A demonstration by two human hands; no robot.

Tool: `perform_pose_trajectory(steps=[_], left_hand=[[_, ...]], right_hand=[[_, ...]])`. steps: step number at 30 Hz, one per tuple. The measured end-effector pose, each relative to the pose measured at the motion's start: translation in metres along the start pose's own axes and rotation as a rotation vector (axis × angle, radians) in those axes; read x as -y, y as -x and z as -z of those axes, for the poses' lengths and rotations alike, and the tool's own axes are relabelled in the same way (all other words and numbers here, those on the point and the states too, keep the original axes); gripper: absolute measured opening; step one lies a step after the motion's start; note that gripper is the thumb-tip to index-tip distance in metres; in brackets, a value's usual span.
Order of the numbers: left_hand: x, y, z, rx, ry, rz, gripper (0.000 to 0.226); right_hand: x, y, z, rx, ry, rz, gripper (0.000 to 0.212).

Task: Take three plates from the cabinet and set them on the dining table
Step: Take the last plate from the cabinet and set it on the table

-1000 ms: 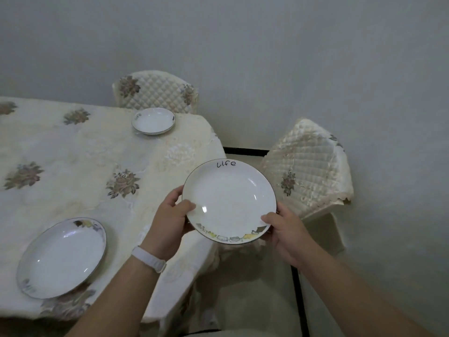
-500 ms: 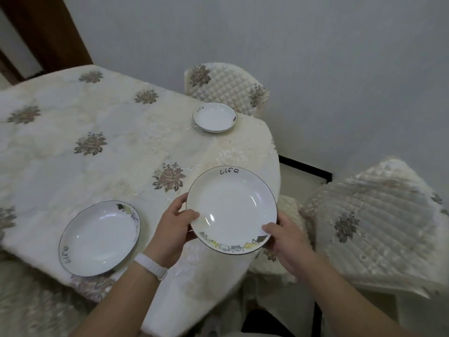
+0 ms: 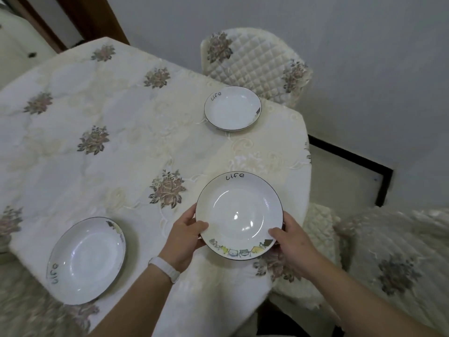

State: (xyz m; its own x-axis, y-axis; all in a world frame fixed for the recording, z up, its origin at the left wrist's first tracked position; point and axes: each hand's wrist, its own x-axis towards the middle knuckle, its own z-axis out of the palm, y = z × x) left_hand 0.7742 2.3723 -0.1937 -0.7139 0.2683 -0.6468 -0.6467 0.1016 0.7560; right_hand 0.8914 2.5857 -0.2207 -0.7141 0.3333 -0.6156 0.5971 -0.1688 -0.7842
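Observation:
Both hands hold a white plate with a dark rim, the word "life" and a cartoon border, over the table's near right corner. My left hand grips its left edge, thumb on the rim; my right hand grips the right edge. Whether the plate touches the cloth I cannot tell. A second matching plate lies on the dining table at the near left. A third, smaller-looking plate lies at the far right edge.
The table wears a cream cloth with embroidered flowers. A quilted chair stands behind the far plate, another covered chair at the right. A grey wall runs behind, with a dark wooden frame at the upper left.
The held plate has moved from beside the table to over its near right corner and lower toward the cloth. My view has swung left and down, bringing more of the table into view.

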Motion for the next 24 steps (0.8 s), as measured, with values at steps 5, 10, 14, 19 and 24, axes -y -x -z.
perform_pose_trajectory(steps=[5,10,14,19,24], left_hand=[[0.010,-0.030,-0.016,-0.104,0.010,0.057,0.052],[0.021,-0.046,-0.019,-0.159,-0.033,0.106,0.054],[0.027,-0.051,-0.018,-0.174,-0.037,0.119,0.053],[0.030,-0.050,-0.017,-0.203,-0.109,0.089,0.050],[0.023,-0.044,-0.010,-0.158,-0.050,0.108,0.039]], right_hand=[[0.003,-0.035,0.012,0.040,0.095,-0.032,0.044],[-0.002,-0.054,0.015,0.043,0.230,-0.058,0.048],[-0.003,-0.057,0.016,0.046,0.298,-0.065,0.045],[0.003,-0.059,0.016,0.070,0.362,-0.079,0.043],[0.006,-0.051,0.014,0.038,0.400,-0.062,0.029]])
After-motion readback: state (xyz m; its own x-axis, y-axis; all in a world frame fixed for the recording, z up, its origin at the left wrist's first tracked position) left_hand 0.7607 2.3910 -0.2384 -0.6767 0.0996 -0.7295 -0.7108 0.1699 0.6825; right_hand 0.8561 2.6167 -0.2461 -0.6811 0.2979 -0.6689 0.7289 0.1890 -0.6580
